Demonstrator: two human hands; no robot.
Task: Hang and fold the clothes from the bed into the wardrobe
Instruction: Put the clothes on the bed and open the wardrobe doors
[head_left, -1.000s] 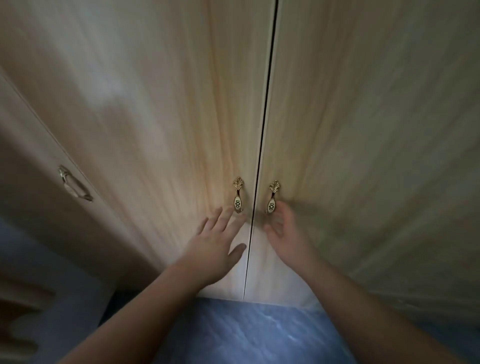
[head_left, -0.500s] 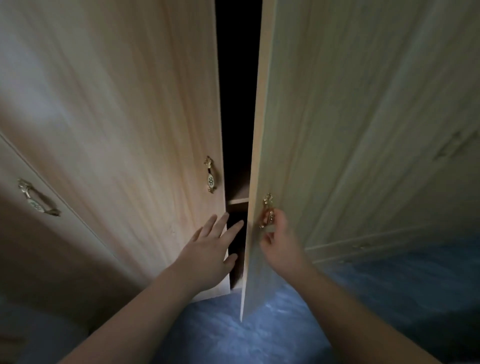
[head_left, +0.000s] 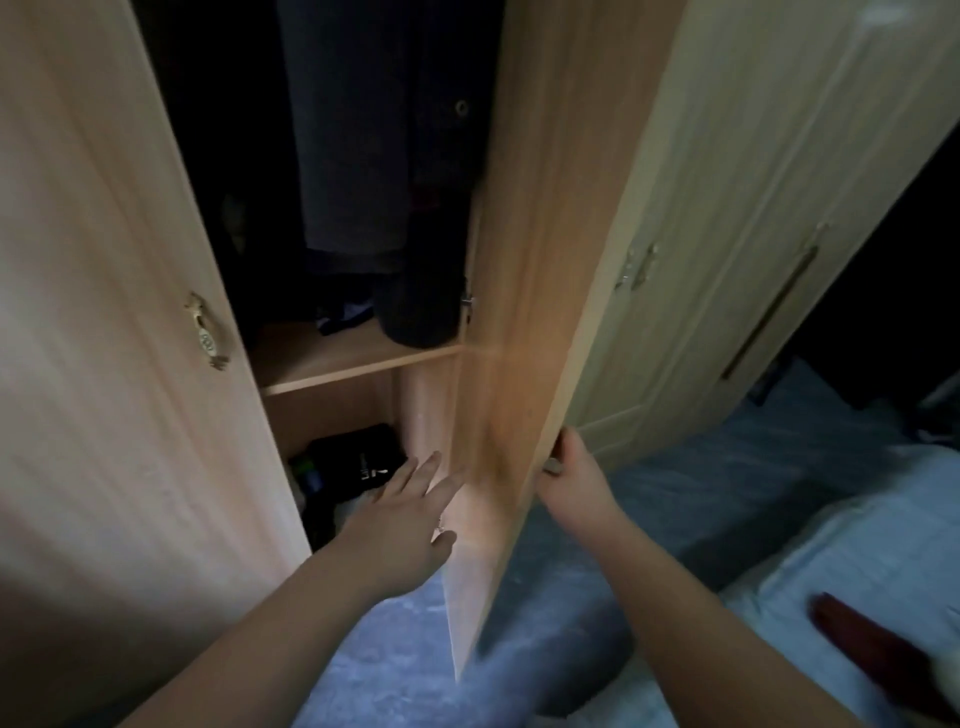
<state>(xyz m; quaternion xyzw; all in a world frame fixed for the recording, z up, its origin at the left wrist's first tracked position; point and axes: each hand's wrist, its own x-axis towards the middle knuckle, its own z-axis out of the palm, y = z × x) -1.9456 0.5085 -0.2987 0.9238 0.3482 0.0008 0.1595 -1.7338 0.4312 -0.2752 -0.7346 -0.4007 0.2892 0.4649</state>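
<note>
Head view: you're facing the wardrobe (head_left: 332, 358), dim room. Its right door (head_left: 524, 291) runs up the centre of the frame, swung out edge-on; left door (head_left: 104, 312) fills the left side, gold handle (head_left: 207, 332) at mid-left. Your right hand (head_left: 569, 475) grips the right door's outer edge, fingers curled behind it. Your left hand (head_left: 402, 514) is spread flat, fingers straight, reaching twd the door's inner face, lower centre; can't tell if it touches. Inside, top centre: dark garments (head_left: 363, 156) hang above a wood shelf (head_left: 358, 358); dark items (head_left: 358, 457) sit below it. Blue carpet (head_left: 395, 639) at bottom centre. Bed (head_left: 862, 551) w/ pale cover at lower right, a dark red garment (head_left: 872, 649) lying on it. Cream door (head_left: 753, 218) at upper right.
</note>
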